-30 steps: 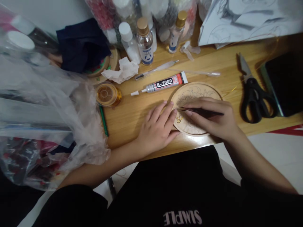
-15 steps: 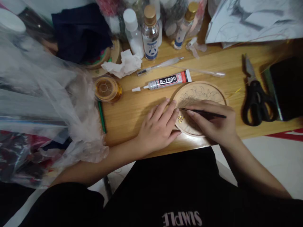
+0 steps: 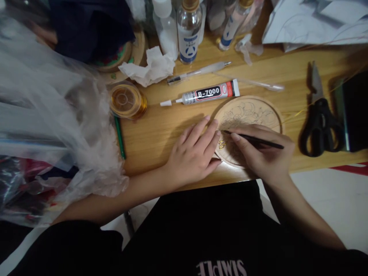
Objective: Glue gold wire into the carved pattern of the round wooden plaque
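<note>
A round wooden disc (image 3: 258,100) with a fine line drawing on its face lies near the table's front edge. My left hand (image 3: 191,153) rests palm down at its left rim, fingers stretched out and steadying nothing between them. Between thumb and fingers, my right hand (image 3: 267,155) grips slim black tweezers (image 3: 258,141), their tip over the disc near my left fingertips. Just below the tip sits a small curled piece of gold wire (image 3: 221,144). My right hand hides the disc's lower right part. A yellow strand (image 3: 300,112) trails off to the right.
Above the disc lie a B-7000 glue tube (image 3: 209,92) and a pen (image 3: 201,72). Black scissors (image 3: 320,122) and a dark device (image 3: 356,115) are at right. A wire spool (image 3: 126,100), green stick (image 3: 119,138) and plastic bags (image 3: 71,126) stand left, bottles (image 3: 189,36) behind.
The view has shifted, so the table's things sit slightly differently in the picture. Both hands keep nearly the same pose on the disc, and the tweezers stay in my right hand.
</note>
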`<state>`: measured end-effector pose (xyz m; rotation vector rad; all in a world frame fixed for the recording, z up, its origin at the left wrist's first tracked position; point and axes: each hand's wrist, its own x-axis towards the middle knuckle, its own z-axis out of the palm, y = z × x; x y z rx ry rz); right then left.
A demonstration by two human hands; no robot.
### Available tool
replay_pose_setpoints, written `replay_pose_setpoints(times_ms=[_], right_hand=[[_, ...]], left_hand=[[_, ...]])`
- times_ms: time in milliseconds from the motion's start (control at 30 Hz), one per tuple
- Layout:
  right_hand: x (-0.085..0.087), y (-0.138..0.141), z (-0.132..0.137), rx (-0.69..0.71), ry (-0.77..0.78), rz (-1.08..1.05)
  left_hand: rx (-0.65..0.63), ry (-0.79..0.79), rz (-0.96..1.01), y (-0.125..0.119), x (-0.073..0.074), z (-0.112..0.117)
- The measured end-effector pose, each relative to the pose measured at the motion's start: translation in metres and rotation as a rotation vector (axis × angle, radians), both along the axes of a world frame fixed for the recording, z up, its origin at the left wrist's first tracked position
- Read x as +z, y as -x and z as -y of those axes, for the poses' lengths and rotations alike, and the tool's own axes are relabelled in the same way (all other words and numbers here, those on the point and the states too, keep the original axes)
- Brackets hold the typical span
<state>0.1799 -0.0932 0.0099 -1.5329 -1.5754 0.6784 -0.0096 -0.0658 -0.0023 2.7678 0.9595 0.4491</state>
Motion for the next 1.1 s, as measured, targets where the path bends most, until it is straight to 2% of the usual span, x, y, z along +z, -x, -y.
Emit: replay_pose_setpoints(times_ms=[567,1100], right_hand=[[-0.001,-0.004,0.005,-0.016,-0.006,0.022],[-0.003,0.013,0.011,-0.207,0.023,0.031]], left_hand=[[0.011,-0.050,0.004,-0.001,-0.001,0.000],[0.010,-0.023,-0.014,0.000,-0.001,0.001]])
